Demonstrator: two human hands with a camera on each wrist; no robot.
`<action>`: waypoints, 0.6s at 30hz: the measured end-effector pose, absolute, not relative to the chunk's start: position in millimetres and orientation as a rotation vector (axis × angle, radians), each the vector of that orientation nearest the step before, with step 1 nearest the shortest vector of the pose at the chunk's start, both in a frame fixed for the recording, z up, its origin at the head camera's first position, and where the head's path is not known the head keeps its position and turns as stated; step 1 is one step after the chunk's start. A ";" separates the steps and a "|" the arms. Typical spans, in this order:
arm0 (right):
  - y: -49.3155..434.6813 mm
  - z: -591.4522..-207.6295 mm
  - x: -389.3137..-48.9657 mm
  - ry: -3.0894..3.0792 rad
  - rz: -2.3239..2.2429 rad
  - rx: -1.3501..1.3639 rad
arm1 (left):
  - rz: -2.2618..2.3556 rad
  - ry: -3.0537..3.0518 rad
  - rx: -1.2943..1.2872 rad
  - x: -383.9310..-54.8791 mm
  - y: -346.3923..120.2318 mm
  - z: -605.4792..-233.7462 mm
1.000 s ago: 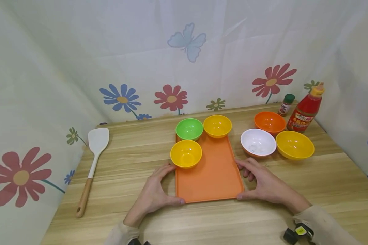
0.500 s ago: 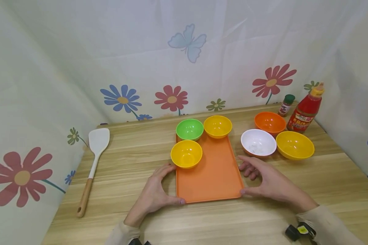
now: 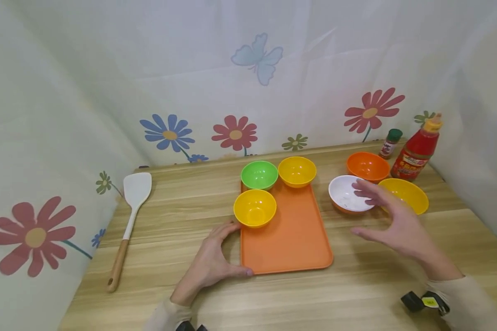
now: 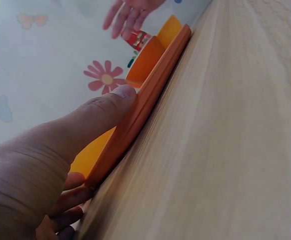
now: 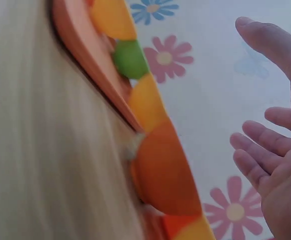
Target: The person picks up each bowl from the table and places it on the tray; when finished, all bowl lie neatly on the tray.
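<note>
An orange rectangular tray (image 3: 290, 239) lies on the table. My left hand (image 3: 215, 257) rests against its left side, thumb tip at the near-left corner and fingers along the edge by a yellow bowl (image 3: 254, 208). In the left wrist view the thumb (image 4: 103, 110) lies straight against the tray's side. A green bowl (image 3: 259, 175) and another yellow bowl (image 3: 297, 171) sit at the tray's far end. My right hand (image 3: 401, 225) is raised with fingers spread, holding nothing. Its fingertips overlap a white-lined bowl (image 3: 343, 191) with an orange outside in the head view.
Behind the white-lined bowl is an orange bowl (image 3: 367, 166); a large yellow bowl (image 3: 414, 197) stands to its right, partly hidden by my hand. A red sauce bottle (image 3: 416, 154) and green-capped jar (image 3: 390, 143) stand at the back right. A white spatula (image 3: 136, 191) lies left.
My right hand has let go of the tray's right side and moved right and up toward the white-lined bowl. The left hand has stayed at the tray.
</note>
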State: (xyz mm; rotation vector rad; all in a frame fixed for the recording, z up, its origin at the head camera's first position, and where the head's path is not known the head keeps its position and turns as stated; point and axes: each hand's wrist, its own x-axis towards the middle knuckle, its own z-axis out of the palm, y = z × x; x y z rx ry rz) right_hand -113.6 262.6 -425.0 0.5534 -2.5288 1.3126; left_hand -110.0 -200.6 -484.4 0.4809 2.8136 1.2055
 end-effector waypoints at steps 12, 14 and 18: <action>322.1 -421.4 -117.7 -2.524 1.283 0.042 | 1.222 2.796 0.477 -108.7 -200.1 -484.8; 326.0 -423.9 -119.4 -2.531 1.298 0.003 | 1.224 2.798 0.471 -108.7 -200.6 -484.7; 332.0 -429.2 -122.9 -2.551 1.285 -0.041 | 1.225 2.799 0.467 -109.2 -200.7 -484.5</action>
